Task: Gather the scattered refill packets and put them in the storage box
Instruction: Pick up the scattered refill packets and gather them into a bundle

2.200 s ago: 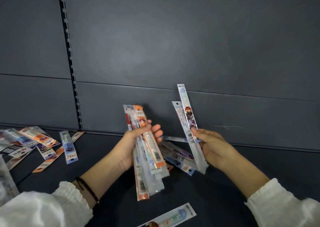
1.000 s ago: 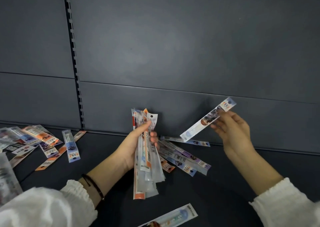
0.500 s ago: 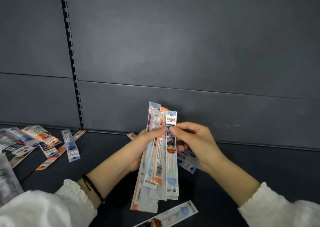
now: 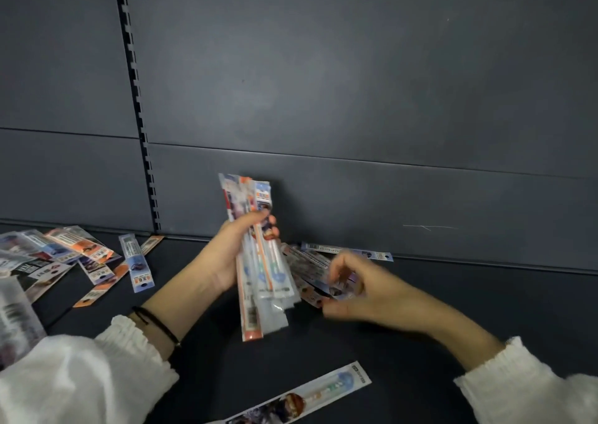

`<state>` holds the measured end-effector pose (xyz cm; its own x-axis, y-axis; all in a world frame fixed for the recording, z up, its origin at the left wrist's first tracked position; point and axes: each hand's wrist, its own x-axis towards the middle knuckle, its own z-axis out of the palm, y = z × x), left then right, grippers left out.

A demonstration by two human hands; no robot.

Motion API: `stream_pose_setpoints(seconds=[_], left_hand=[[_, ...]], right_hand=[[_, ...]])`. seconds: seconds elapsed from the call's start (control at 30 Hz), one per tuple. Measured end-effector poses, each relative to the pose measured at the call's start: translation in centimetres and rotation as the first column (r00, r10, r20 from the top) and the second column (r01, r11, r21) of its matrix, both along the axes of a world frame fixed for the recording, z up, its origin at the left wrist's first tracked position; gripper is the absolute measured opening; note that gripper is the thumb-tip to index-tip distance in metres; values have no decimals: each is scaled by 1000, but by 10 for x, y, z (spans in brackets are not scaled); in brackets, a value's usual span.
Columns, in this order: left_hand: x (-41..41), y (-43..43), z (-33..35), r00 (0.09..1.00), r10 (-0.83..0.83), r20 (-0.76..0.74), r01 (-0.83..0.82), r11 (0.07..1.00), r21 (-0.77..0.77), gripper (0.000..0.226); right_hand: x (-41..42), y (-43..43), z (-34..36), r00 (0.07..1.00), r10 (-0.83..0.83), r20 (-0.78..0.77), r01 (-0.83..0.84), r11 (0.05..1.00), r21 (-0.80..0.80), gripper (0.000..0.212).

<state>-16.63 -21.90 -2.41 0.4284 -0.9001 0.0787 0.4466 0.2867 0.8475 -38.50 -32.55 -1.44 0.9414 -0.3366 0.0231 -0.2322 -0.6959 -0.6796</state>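
My left hand grips an upright bundle of refill packets, several long clear sleeves with orange and blue print. My right hand is blurred, fingers curled apart, low over a small pile of packets lying against the back wall; whether it touches one I cannot tell. A single packet lies on the dark shelf near me. More packets are scattered at the left. No storage box can be made out.
The dark shelf surface ends at a grey back panel with a slotted upright. A blurred clear object sits at the left edge. White sleeves cover both forearms.
My right hand let go of the packet it added to the bundle and dropped right and down toward the pile at the wall. The bundle in my left hand stays upright.
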Motion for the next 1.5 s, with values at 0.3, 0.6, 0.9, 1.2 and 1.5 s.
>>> stream_pose_setpoints(seconds=[0.3, 0.6, 0.9, 1.2, 1.5], left_hand=[[15, 2, -6, 997, 71, -22, -71, 997, 37, 16], [12, 3, -3, 988, 148, -37, -145, 987, 69, 13], [11, 7, 0, 977, 196, -83, -193, 980, 42, 13], [-5, 6, 3, 995, 95, -16, -95, 993, -63, 30], [-39, 5, 5, 993, -105, 58, 105, 994, 18, 27]], right_hand=[[-2, -11, -14, 976, 116, -187, -174, 927, -332, 62], [-5, -16, -13, 965, 158, -211, -220, 925, -311, 52], [-1, -36, -13, 993, -109, 43, 117, 955, -272, 9], [-4, -32, 5, 809, -487, 330, 249, 792, 558, 9], [23, 20, -16, 931, -291, 219, 75, 742, 666, 9]])
